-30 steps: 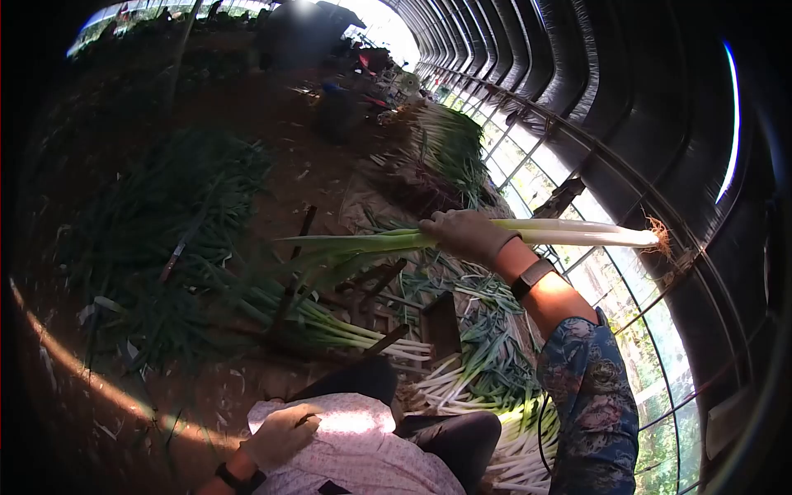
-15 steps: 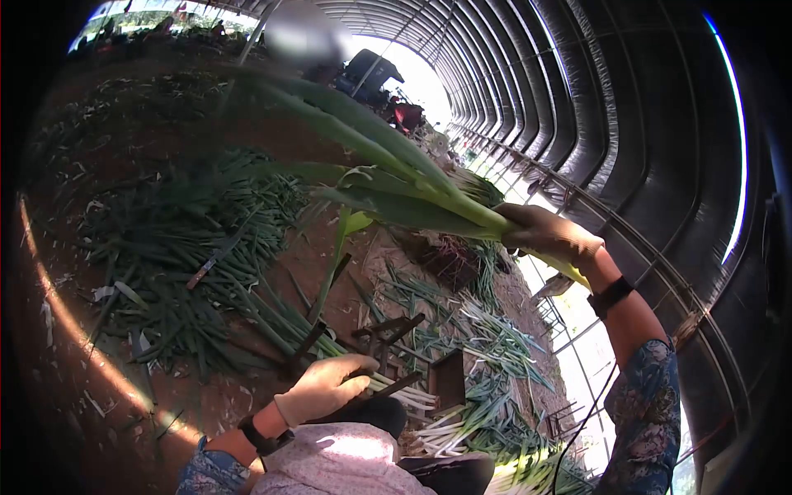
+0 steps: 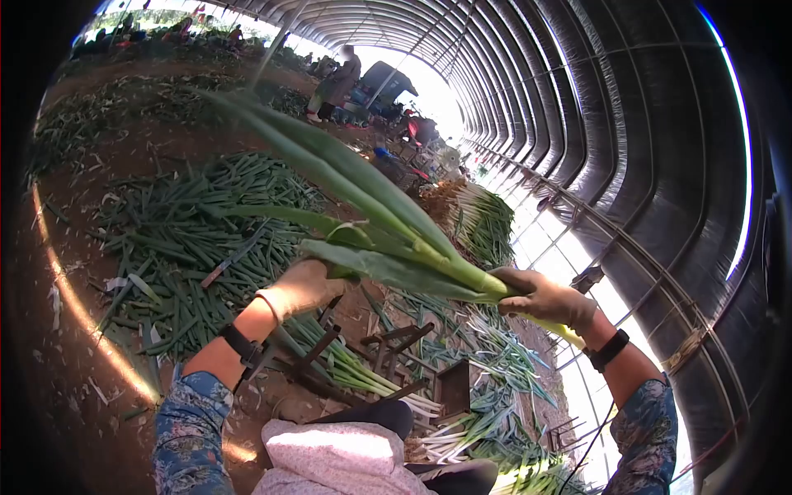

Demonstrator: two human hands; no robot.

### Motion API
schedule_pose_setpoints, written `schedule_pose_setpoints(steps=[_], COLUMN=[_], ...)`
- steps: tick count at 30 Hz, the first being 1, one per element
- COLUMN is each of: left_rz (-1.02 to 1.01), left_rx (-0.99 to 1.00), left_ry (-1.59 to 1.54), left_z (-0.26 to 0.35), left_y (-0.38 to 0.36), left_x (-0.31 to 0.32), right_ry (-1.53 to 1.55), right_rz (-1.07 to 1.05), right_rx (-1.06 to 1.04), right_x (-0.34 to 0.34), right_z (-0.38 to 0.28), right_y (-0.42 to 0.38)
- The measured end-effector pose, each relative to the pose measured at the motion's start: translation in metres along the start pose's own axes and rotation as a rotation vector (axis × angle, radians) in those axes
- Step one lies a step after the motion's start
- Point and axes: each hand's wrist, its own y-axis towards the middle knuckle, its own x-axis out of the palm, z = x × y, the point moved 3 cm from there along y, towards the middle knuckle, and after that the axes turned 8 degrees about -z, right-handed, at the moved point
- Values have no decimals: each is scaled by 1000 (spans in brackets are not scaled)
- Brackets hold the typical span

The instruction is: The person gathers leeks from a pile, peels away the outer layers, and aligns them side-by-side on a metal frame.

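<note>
A large green onion [image 3: 429,256] slants across the middle of the view, its broad dark leaves fanned out to the upper left. My right hand [image 3: 549,301], in a glove, is closed around its paler stalk. My left hand [image 3: 301,289], also gloved, is at the lower leaves, with its fingers curled against a drooping leaf and partly hidden behind it. Below, trimmed green onions [image 3: 363,367] with white ends lie across a dark metal stand [image 3: 318,355] by my knees.
A big heap of cut green leaves [image 3: 214,239] covers the soil at left, with a knife-like tool [image 3: 223,268] on it. Peeled green onions [image 3: 503,355] lie at right. Bundled onions [image 3: 478,219] stand farther back. A person [image 3: 338,82] stands near a vehicle [image 3: 389,82] in the tunnel.
My left hand has risen from near my lap to the leaves of the green onion. My right hand still grips the stalk, slightly lower in view. The view has shifted a little.
</note>
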Motion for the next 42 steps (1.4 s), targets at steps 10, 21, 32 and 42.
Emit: schedule_pose_setpoints(steps=[10, 21, 32, 42], left_rz=[361, 941, 606, 493], left_rx=[-243, -155, 104, -17], left_ry=[-1214, -56, 45, -1225], left_z=[-48, -87, 13, -23], left_y=[-13, -95, -41, -20], left_x=[45, -34, -12, 22], right_ry=[23, -30, -189, -47], right_rz=[-44, 22, -2, -37], right_rx=[12, 18, -6, -14], right_x=[25, 27, 49, 58], right_z=[33, 41, 18, 27], right_y=[20, 29, 43, 47])
